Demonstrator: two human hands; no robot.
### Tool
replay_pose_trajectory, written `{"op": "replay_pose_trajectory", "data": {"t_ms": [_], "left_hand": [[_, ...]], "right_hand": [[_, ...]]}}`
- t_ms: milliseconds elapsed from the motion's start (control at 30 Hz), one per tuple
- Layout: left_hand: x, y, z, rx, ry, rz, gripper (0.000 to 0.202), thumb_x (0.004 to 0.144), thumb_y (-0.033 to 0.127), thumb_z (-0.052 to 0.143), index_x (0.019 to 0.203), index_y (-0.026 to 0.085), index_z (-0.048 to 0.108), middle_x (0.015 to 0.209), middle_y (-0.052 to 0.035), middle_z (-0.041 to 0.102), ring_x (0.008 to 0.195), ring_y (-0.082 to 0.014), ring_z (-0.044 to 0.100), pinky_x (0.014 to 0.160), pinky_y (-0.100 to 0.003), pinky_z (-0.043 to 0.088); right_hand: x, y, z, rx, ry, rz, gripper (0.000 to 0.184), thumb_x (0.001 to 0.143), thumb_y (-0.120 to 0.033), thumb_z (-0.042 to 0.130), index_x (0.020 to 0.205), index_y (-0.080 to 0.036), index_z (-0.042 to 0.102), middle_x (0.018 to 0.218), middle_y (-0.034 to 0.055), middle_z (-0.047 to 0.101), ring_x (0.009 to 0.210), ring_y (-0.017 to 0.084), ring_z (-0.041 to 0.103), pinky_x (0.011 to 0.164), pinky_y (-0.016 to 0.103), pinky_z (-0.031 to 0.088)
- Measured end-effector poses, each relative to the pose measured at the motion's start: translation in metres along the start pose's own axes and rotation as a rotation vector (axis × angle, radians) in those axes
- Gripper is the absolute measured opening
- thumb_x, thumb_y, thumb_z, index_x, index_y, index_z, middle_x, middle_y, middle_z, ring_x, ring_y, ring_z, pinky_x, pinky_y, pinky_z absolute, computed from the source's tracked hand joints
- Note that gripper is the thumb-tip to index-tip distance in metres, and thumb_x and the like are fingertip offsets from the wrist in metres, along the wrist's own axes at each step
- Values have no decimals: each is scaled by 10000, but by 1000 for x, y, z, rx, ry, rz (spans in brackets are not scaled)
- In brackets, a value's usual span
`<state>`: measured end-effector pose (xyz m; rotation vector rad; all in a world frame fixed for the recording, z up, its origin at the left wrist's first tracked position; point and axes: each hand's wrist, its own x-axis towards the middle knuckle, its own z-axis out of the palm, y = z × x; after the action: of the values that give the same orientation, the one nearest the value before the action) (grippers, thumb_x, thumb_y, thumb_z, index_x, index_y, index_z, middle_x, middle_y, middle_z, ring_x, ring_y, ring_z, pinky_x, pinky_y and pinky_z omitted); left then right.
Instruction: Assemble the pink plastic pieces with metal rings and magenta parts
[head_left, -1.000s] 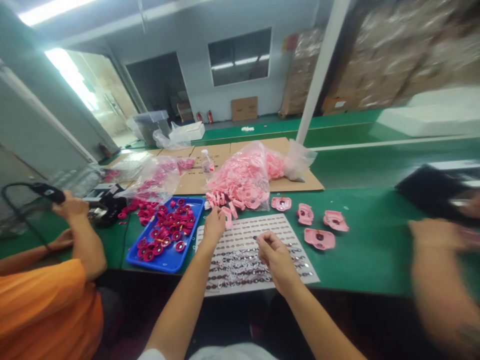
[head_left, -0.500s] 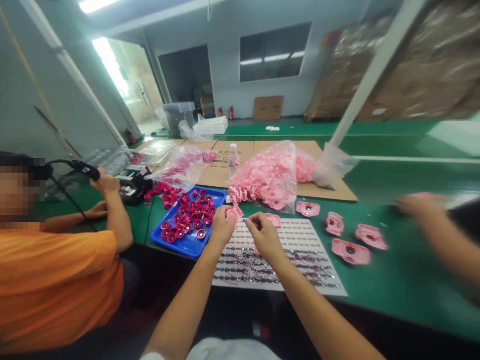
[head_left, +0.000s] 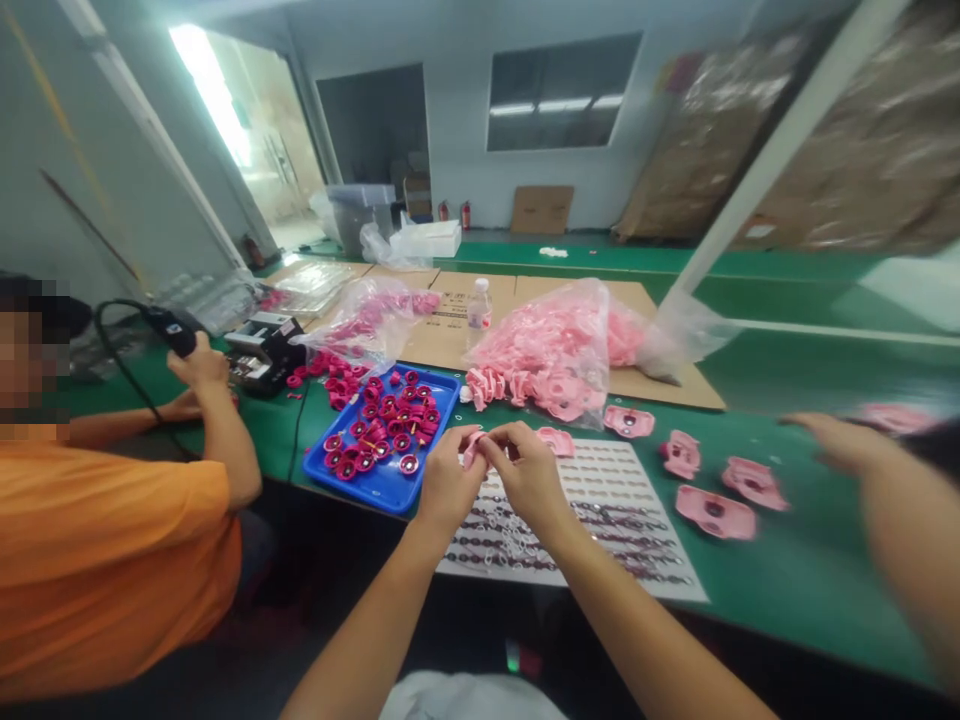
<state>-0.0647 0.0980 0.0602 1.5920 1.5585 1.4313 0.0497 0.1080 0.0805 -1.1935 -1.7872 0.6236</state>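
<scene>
My left hand (head_left: 452, 472) is closed around a small pink plastic part (head_left: 472, 450), held up above the near edge of the white sheet. The fingers of my right hand (head_left: 531, 474) are pinched together and meet that part from the right; whatever lies between their tips is too small to make out. Beneath both hands lies the white sheet (head_left: 637, 470) with rows of small pale and dark pieces and a heap of clear rings. Just behind my right hand another pink plastic shell (head_left: 556, 441) rests at the sheet's far edge.
A blue tray (head_left: 315, 466) of magenta round parts stands left. Behind are a plastic bag of pink parts (head_left: 555, 340) and a bottle (head_left: 480, 305). Several pink shells (head_left: 716, 512) lie right, near a co-worker's blurred hand (head_left: 825, 440). Left, an orange-sleeved person (head_left: 112, 560) holds a black tool.
My right hand has moved left, so its fingertips now touch the pink part in my left hand. The co-worker's arm at the right has shifted, and the view has turned slightly.
</scene>
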Motion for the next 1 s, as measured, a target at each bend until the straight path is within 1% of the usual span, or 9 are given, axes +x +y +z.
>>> {"op": "replay_pose_trajectory", "data": {"t_ms": [167, 300, 400, 567, 667, 733, 800, 900, 1000], "left_hand": [[-2, 3, -14, 71, -19, 113, 254, 704, 202, 483, 956, 226, 514, 875, -34, 565, 777, -165, 532, 604, -287, 467], [-7, 3, -28, 98, -31, 139, 233, 714, 192, 465, 938, 227, 522, 840, -31, 565, 757, -159, 523, 696, -323, 436], [-14, 0, -42, 114, -89, 165, 263, 722, 213, 448, 980, 240, 497, 887, -46, 553, 828, -187, 507, 737, -345, 418], [-34, -13, -73, 283, -160, 156, 481, 575, 336, 599, 1029, 226, 479, 971, -95, 515, 918, -280, 453, 703, -374, 414], [-46, -27, -95, 305, -32, 14, 378, 594, 343, 583, 952, 235, 529, 917, -81, 542, 886, -267, 473, 746, -380, 391], [-52, -39, -109, 211, 113, -134, 343, 621, 356, 555, 941, 232, 535, 907, -55, 556, 865, -239, 493, 770, -368, 386], [-56, -51, -119, 115, 221, -255, 325, 710, 380, 438, 973, 206, 516, 874, -33, 570, 780, -198, 530, 699, -340, 421], [-58, -64, -125, -59, 363, -372, 409, 806, 373, 196, 1020, 168, 479, 798, -15, 579, 640, -146, 548, 552, -284, 441], [-57, -67, -124, -295, 448, -423, 454, 804, 415, 155, 997, 168, 484, 777, -15, 581, 623, -143, 550, 542, -283, 451]], "right_hand": [[5, -6, 3, 3, -34, -24, 139, 757, -300, 440, 702, -181, 487, 785, 25, 480, 781, 151, 440, 724, 283, 345], [7, -9, 9, 198, -193, 46, 135, 755, -289, 436, 843, -191, 467, 856, 21, 502, 792, 142, 472, 700, 274, 379], [2, -13, 22, 269, -308, 131, 185, 762, -325, 420, 894, -203, 460, 792, 12, 529, 717, 138, 497, 649, 266, 397], [-14, -21, 56, 257, -377, 214, 193, 755, -358, 413, 881, -219, 458, 739, 9, 535, 659, 141, 509, 595, 256, 411], [-14, -19, 77, 232, -487, 133, 216, 771, -349, 387, 949, -234, 433, 824, 12, 539, 744, 142, 514, 656, 256, 416], [-11, -15, 92, 78, -433, 64, 207, 785, -330, 358, 954, -234, 431, 883, 25, 529, 818, 155, 493, 722, 279, 397], [-6, -9, 107, -84, -344, 20, 185, 768, -309, 387, 918, -218, 447, 908, 51, 516, 888, 195, 451, 790, 336, 349], [1, -2, 130, -168, -300, 4, 209, 693, -280, 494, 877, -188, 458, 908, 95, 505, 964, 269, 377, 841, 427, 260], [9, -2, 148, -183, -297, -16, 181, 668, -246, 518, 827, -180, 462, 863, 97, 516, 968, 282, 370, 857, 459, 219]]}}
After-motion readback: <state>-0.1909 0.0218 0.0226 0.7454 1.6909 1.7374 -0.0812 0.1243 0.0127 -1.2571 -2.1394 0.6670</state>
